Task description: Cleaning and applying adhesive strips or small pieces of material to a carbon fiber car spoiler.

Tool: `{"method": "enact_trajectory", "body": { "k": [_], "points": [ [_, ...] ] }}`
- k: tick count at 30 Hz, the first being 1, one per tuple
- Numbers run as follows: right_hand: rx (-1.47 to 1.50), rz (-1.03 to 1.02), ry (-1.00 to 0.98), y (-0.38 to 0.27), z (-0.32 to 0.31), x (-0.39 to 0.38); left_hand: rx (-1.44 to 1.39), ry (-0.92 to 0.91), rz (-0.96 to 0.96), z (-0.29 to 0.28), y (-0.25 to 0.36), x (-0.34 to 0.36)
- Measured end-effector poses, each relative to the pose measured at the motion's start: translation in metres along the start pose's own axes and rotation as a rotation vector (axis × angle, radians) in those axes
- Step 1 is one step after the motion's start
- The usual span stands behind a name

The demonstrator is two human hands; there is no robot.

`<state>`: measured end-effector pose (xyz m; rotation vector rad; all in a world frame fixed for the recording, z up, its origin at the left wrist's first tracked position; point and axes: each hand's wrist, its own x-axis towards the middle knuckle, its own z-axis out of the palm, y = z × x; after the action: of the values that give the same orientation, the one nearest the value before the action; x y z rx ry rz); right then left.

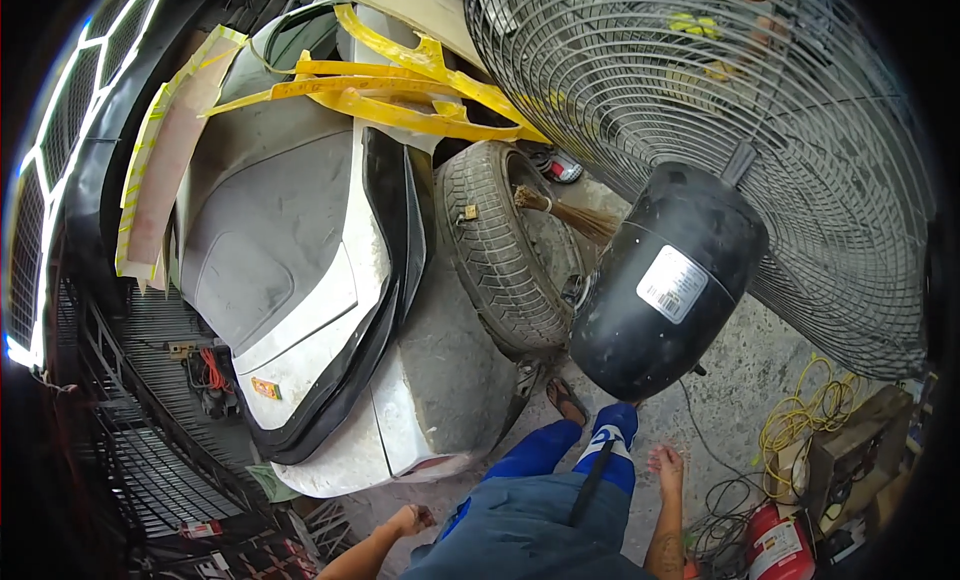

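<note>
My left hand (410, 520) hangs low beside my clothing, fingers loosely curled in, with nothing visible in it. It is nearest to the white and grey car bumper (375, 435) stacked with other body panels. On the other side, my right hand (667, 464) hangs by my blue-clad leg, its fingers slightly bent and apart, holding nothing I can see. Neither hand touches any object. Ahead of my feet is the black motor housing (668, 280) of a large fan, whose wire cage (830, 180) spreads across the upper right.
A worn tyre (500, 250) stands beside the panels with a straw brush (570, 217) in it. Yellow trim strips (400, 85) lie on top. Right, a yellow cord (815, 420), dark cables and a red cylinder (780, 545) are on the floor. A black grille (150, 380) lies left.
</note>
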<state>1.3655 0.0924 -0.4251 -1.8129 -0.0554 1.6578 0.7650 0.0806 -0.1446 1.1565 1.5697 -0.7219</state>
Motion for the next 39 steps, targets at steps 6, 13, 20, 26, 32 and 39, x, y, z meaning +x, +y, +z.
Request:
{"method": "enact_trajectory", "body": {
  "k": [6, 13, 20, 26, 32, 39],
  "points": [
    [0.013, 0.178, -0.001, 0.051, -0.018, -0.018, 0.003, 0.006, -0.027, -0.031, 0.035, 0.014],
    [0.028, 0.280, 0.098, 0.058, -0.045, -0.024, -0.013, 0.024, 0.017, -0.051, 0.056, 0.029],
    [0.106, 0.141, 0.094, 0.025, -0.023, -0.003, -0.026, 0.022, 0.036, -0.060, 0.061, 0.029],
    [0.152, 0.115, 0.060, 0.012, -0.005, 0.002, 0.000, 0.047, 0.001, -0.057, 0.070, 0.023],
    [0.116, 0.165, 0.067, 0.032, -0.025, -0.004, 0.016, 0.036, -0.027, -0.049, 0.073, 0.018],
    [0.093, 0.229, 0.089, 0.051, -0.049, -0.012, 0.032, 0.013, -0.046, -0.040, 0.082, 0.013]
  ]
}}
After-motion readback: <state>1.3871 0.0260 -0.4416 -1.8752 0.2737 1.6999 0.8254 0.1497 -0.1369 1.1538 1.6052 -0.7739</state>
